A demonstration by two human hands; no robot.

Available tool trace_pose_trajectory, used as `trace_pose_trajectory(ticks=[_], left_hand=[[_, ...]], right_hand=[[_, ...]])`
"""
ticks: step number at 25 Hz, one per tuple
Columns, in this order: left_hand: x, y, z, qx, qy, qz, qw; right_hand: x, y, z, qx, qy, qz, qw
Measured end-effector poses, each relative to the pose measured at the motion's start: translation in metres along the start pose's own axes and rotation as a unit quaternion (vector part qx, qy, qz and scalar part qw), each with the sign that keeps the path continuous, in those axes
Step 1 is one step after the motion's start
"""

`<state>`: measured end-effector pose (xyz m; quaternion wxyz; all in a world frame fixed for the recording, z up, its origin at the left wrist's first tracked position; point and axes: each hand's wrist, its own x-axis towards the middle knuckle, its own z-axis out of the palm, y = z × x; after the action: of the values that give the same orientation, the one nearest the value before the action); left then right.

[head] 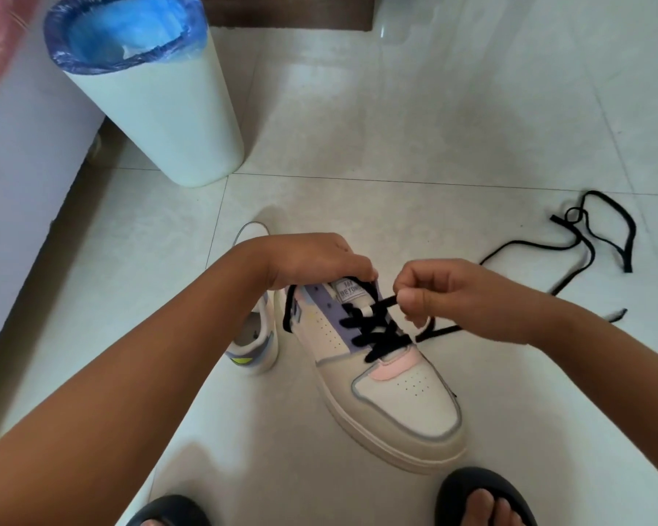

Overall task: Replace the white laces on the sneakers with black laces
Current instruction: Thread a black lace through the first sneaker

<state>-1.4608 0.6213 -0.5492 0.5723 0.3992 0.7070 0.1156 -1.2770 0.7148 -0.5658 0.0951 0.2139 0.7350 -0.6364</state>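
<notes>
On the tiled floor (414, 108) the near sneaker (376, 377) stands toe toward the person, its black lace (373, 330) crossing the eyelets; the right hand (445, 290) pinches one lace end in a tight grip, while the left hand (312, 260) grips the tongue top. The second sneaker (257, 336) lies behind the left forearm, partly hidden. A spare black lace (585, 241) sprawls right, a lined bin (149, 89) stands far left, and two slippered feet (483, 499) sit nearest.

I count two sneakers (380, 377) and two black laces (376, 328), one threaded at my grips, one loose beyond my right grip. One bin (160, 108), two slippers (483, 495).
</notes>
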Motion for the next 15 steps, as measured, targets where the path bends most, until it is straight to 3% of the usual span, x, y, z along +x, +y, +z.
trace_pose_trajectory(ticks=[15], left_hand=[[-0.022, 0.016, -0.012, 0.055, 0.006, 0.04, 0.998]], right_hand=[[-0.011, -0.01, -0.017, 0.18, 0.031, -0.086, 0.979]])
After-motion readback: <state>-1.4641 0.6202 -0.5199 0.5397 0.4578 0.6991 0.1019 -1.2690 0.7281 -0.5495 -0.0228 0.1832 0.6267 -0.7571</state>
